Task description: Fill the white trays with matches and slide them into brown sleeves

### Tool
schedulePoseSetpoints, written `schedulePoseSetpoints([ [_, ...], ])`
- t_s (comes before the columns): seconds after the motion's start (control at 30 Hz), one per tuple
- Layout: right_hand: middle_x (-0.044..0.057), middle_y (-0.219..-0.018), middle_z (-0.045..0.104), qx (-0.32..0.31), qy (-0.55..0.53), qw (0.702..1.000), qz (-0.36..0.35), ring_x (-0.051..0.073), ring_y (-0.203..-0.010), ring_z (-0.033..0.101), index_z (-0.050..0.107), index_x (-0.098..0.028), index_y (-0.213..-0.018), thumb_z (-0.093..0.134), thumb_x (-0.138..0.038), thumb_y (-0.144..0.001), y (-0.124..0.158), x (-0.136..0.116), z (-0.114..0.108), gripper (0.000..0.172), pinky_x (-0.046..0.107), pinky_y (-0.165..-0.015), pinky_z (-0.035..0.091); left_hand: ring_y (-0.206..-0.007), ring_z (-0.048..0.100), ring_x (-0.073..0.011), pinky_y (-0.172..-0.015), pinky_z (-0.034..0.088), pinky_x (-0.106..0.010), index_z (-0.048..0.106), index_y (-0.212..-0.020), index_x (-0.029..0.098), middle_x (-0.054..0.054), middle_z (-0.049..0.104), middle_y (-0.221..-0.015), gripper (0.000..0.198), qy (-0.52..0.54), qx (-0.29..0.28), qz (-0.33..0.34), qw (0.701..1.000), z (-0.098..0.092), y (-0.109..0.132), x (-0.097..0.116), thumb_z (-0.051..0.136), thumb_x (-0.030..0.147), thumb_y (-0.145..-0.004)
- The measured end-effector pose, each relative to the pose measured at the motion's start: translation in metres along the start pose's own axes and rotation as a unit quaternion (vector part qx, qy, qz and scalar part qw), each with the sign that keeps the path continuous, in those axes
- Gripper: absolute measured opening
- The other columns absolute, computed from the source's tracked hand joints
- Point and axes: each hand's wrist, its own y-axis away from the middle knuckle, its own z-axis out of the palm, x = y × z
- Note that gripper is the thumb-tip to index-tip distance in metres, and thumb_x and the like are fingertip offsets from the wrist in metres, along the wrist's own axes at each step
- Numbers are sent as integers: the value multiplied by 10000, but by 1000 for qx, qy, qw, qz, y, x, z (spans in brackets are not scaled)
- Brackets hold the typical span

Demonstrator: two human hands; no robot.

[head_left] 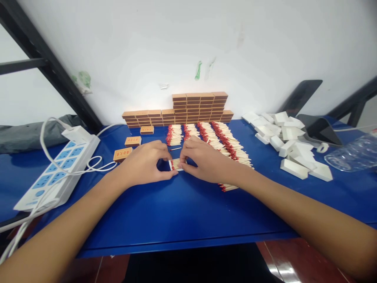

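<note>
A small white matchbox tray [170,165] with red-tipped matches [176,164] in it lies on the blue table between my hands. My left hand [149,163] grips the tray's left end, thumb at the near side and fingers at the far side. Over the tray's right end my right hand [203,159] has its fingers pinched together; whether they hold a match is hidden. One loose match [175,149] lies just beyond the tray. Rows of matches [216,141] spread behind and to the right of my right hand, some partly under its forearm.
Closed matchboxes [188,111] are stacked against the wall, with single boxes [133,141] at the left. White empty trays [290,137] pile up at the right, near a phone on a stand [318,127] and a clear plastic bottle [353,153]. A power strip [63,165] with cables lies left.
</note>
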Motion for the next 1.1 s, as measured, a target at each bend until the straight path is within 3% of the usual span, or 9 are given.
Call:
schedulePoseSetpoints([
  [0.4,72,-904,643,10,-16,999,38,243,-967,563,659,-189,-829,680,-223,-985,-2,0,1,161,395,-874,457,-884,664,-233,-768,489,-362,805,-920,200,-55,710,-887,304,-3,-2,-1,1000,-1,1,1,744,497,-925],
  [0.57,78,-990,628,59,-14,998,27,248,-1006,562,669,-198,-936,640,-197,-989,-5,6,4,61,387,-873,460,-901,668,-237,-771,495,-364,805,-938,194,-57,716,-906,289,-10,-4,-6,1000,-2,1,1,758,478,-917],
  [0.67,101,-1019,633,85,33,996,21,265,-1025,537,706,-191,-1043,582,-183,-1025,-8,16,8,126,419,-919,450,-914,675,-237,-777,496,-364,808,-957,199,-54,724,-924,286,-9,-6,-8,1000,-2,2,2,769,478,-911],
  [0.77,129,-1062,648,67,91,993,22,290,-1064,504,743,-184,-1126,555,-188,-1050,-11,26,11,203,458,-952,428,-916,674,-236,-785,501,-365,809,-964,202,-50,720,-921,291,-6,-10,-12,1000,-2,2,3,771,486,-910],
  [0.93,129,-1065,655,44,107,993,28,292,-1075,490,749,-179,-1036,615,-224,-1035,-13,35,14,142,455,-972,425,-917,674,-240,-782,499,-366,806,-949,202,-55,718,-913,291,-6,-14,-12,1000,-2,1,3,762,487,-914],
  [1.1,140,-1106,634,63,126,990,30,300,-1085,479,725,-186,-1239,544,-223,-1064,-14,36,21,255,461,-956,421,-909,677,-242,-779,494,-362,804,-949,205,-60,722,-913,289,-8,-8,-12,1000,-1,1,3,766,489,-910],
])
